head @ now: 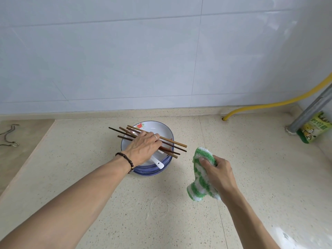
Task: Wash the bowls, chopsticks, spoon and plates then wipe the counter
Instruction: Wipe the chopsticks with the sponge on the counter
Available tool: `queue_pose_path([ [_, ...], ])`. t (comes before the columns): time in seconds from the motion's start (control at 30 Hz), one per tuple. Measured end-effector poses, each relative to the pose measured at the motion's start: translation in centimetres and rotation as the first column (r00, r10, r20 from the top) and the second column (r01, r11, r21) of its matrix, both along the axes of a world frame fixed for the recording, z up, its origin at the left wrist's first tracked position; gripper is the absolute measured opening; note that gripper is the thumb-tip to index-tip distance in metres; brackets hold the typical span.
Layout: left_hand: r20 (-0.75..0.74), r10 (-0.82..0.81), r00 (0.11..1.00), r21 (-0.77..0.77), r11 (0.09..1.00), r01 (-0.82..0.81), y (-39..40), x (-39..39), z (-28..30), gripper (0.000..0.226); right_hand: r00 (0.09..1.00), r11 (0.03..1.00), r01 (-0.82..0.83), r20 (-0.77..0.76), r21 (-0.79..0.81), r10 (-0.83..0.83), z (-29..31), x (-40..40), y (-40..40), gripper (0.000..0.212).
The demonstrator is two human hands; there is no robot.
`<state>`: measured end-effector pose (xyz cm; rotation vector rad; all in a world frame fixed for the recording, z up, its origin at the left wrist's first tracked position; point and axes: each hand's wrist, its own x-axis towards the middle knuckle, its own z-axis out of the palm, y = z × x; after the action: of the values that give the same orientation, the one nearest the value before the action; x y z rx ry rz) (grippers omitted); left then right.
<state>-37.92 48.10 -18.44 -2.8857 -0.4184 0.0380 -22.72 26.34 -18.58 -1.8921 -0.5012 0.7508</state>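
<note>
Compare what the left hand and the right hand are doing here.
The left hand lies on the chopsticks across the top bowl, fingers fairly flat; the right hand has a curled grip on the green striped cloth. The left is over the dish stack; the right is beside it, over the counter. The left wears a ring and bracelet; the right shows neither. Both are bare.

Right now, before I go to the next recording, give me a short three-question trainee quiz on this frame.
1. True or false: the right hand grips the green-striped cloth.
2. What lies across the top bowl? A) chopsticks B) knife C) fork
3. Fill in: the left hand rests on the ___.

Key: 1 true; 2 A, the chopsticks; 3 chopsticks.
</note>
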Motion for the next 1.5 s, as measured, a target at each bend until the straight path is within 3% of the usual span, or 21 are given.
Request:
queue_pose_path([
  [0.17,-0.074,0.009,0.997,-0.068,0.998,-0.014,-0.6,-0.7,2.1,0.029,0.997,0.997,0.067,-0.028,0.041,-0.066,1.7,-0.4,-1.1,0.034],
  [0.27,0.036,0.022,0.999,-0.046,0.999,-0.02,-0.5,-1.3,3.5,0.021,0.988,0.984,0.152,-0.02,0.091,-0.151,3.2,-1.2,-1.1,0.034],
  [0.37,0.046,0.175,0.983,-0.21,0.964,-0.162,-1.5,-1.4,6.5,0.014,0.958,0.932,0.285,-0.038,0.225,-0.284,5.6,-2.9,-0.4,0.03],
  [0.43,0.107,0.313,0.944,-0.565,0.8,-0.201,-2.2,-1.8,8.5,0.024,0.933,0.867,0.354,-0.068,0.352,-0.353,7.7,-4.3,0.4,0.02],
  [0.5,0.138,0.461,0.876,-0.831,0.536,-0.151,-2.7,-2.2,9.7,0.025,0.934,0.811,0.34,-0.074,0.476,-0.348,9.4,-5.9,1.6,0.012],
  [0.57,0.088,0.536,0.84,-0.957,0.279,-0.078,-3.5,-3.1,10.9,0.026,0.963,0.807,0.247,-0.045,0.536,-0.265,10.6,-8.1,2.8,0.01],
  [0.63,0.055,0.559,0.827,-0.997,0.082,0.011,-4.8,-3.7,12.2,0.027,0.992,0.822,0.122,-0.087,0.556,-0.089,11.5,-10.4,3.7,0.006],
  [0.7,0.067,0.57,0.819,-0.997,0.012,0.074,-5.8,-4.6,13.0,0.028,0.955,0.799,0.052,-0.264,0.599,0.136,12.2,-12.3,4.2,0.008],
  [0.77,0.087,0.57,0.817,-0.996,0.027,0.088,-6.4,-5.8,13.7,0.037,0.846,0.763,0.172,-0.49,0.623,0.21,12.8,-13.8,4.5,0.015],
  [0.8,0.094,0.563,0.821,-0.995,0.027,0.096,-6.7,-6.4,13.9,0.035,0.824,0.744,0.227,-0.531,0.628,0.197,12.5,-14.3,4.8,0.018],
  [0.93,0.098,0.505,0.858,-0.995,0.038,0.091,-7.1,-8.7,14.5,0.021,0.833,0.718,0.349,-0.551,0.602,0.057,11.1,-16.0,6.1,0.027],
  [1.07,0.029,0.415,0.91,-0.997,0.076,-0.003,-7.0,-10.6,15.0,0.025,0.813,0.797,0.236,-0.563,0.556,0.151,12.3,-18.1,6.4,0.056],
  [1.2,0.037,0.448,0.893,-0.999,0.024,0.029,-7.3,-11.6,15.8,0.016,0.802,0.833,0.194,-0.573,0.518,0.169,12.6,-17.7,7.1,0.037],
  [1.3,0.049,0.459,0.887,-0.998,-0.019,0.066,-6.6,-12.8,16.4,0.021,0.788,0.819,0.248,-0.6,0.517,0.139,13.4,-16.6,8.1,0.038],
  [1.33,0.038,0.453,0.891,-0.999,0.013,0.036,-6.1,-13.5,16.4,0.028,0.771,0.794,0.289,-0.622,0.535,0.138,13.7,-16.3,8.4,0.04],
  [1.43,0.056,0.479,0.876,-0.973,0.222,-0.06,-4.6,-16.1,15.7,0.039,0.703,0.698,0.472,-0.708,0.539,0.071,14.5,-15.0,9.1,0.046],
  [1.5,0.092,0.563,0.821,-0.967,0.249,-0.063,-4.0,-17.3,14.7,0.045,0.68,0.634,0.55,-0.732,0.543,0.037,15.0,-14.1,9.4,0.036],
])
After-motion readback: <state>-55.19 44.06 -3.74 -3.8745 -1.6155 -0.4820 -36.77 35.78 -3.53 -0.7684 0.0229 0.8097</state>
